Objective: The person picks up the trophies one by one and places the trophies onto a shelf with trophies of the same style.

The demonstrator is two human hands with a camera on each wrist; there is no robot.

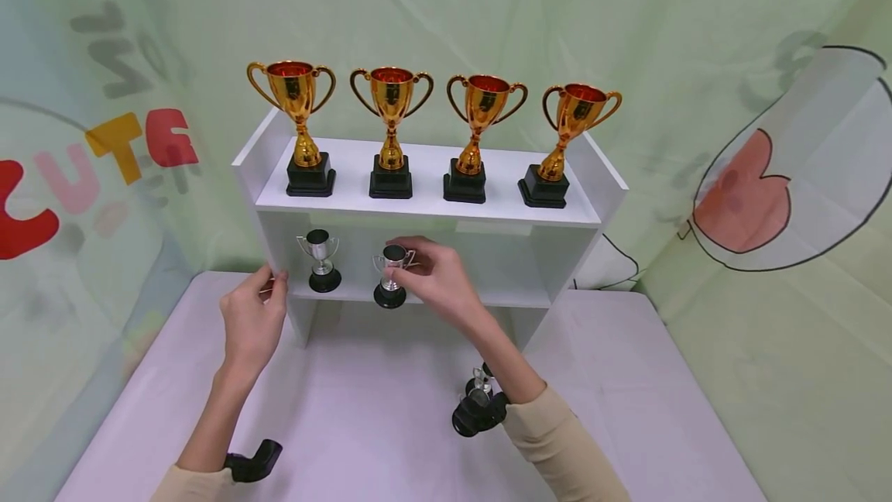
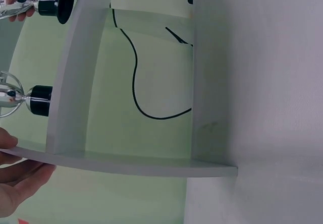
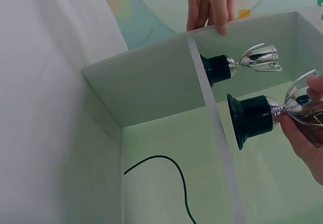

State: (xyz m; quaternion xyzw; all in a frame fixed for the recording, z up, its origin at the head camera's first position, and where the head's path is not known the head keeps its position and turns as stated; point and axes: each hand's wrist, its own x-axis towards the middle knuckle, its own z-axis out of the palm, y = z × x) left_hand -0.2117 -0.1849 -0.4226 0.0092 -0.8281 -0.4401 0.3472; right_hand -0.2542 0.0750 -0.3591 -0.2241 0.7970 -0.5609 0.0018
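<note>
My right hand (image 1: 439, 273) pinches a small silver trophy (image 1: 394, 256) with a round black base, thumb in front and fingers behind the cup. It is upright at the front edge of the middle board; in the right wrist view its base (image 3: 251, 122) is close over that board. Another silver trophy (image 1: 321, 258) stands on the board to its left. My left hand (image 1: 252, 320) grips the front edge of the left side panel of the white shelf (image 1: 432, 209), thumb and fingers on either side of it.
Four gold trophies stand in a row on the top board, the leftmost gold trophy (image 1: 293, 95) near the left panel. Another silver trophy (image 1: 481, 379) is on the table (image 1: 390, 424), partly hidden by my right wrist. A dark cable (image 1: 622, 252) runs behind the shelf.
</note>
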